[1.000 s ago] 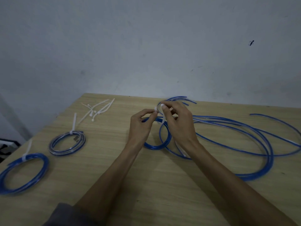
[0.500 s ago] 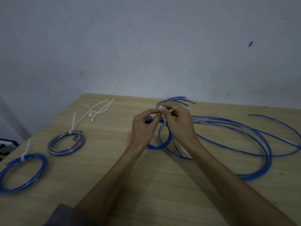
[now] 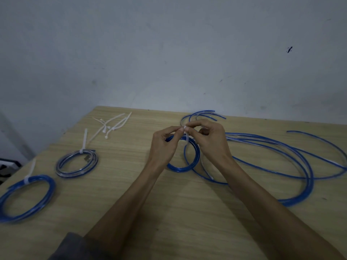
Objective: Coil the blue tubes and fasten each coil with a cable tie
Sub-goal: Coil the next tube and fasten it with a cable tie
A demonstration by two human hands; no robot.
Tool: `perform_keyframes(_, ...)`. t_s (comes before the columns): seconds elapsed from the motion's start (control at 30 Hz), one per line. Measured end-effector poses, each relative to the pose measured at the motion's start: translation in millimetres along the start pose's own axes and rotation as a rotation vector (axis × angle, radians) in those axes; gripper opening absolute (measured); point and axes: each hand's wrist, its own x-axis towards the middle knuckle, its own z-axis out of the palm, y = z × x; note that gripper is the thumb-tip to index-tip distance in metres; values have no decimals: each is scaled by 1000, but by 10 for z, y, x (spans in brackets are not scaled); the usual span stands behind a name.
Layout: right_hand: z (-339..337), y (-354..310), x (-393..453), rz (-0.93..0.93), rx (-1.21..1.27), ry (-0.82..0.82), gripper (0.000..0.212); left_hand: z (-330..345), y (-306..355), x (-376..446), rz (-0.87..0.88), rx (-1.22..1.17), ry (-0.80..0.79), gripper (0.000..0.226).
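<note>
A small blue tube coil (image 3: pixel 185 166) lies mid-table under my hands. My left hand (image 3: pixel 163 145) and my right hand (image 3: pixel 210 139) meet above its far side, both pinching a white cable tie (image 3: pixel 186 135) that wraps the coil. Two tied coils lie at the left: a blue one (image 3: pixel 28 197) and a paler one (image 3: pixel 77 163), each with a white tie tail sticking up. Loose blue tubes (image 3: pixel 293 166) sprawl in wide loops at the right.
Several spare white cable ties (image 3: pixel 110 125) lie at the table's far left. The wooden table (image 3: pixel 187 218) ends at a grey wall behind and drops off along the left edge. A dark object (image 3: pixel 7 166) sits beyond that edge.
Both hands have drawn closer together over the coil, and the loop of the tie between my fingertips has got smaller. The coils at the left have not moved.
</note>
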Motion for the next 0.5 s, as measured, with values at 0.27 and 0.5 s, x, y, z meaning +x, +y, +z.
perform_keyframes(0.27,-172,-2,100,-10,-127,-110,7,62,48,-44,-42,-88,-31,20)
perform_keyframes(0.5,-199,-6,134,-44,-243,-154,8,73,31,-41,-129,-83,-60,16)
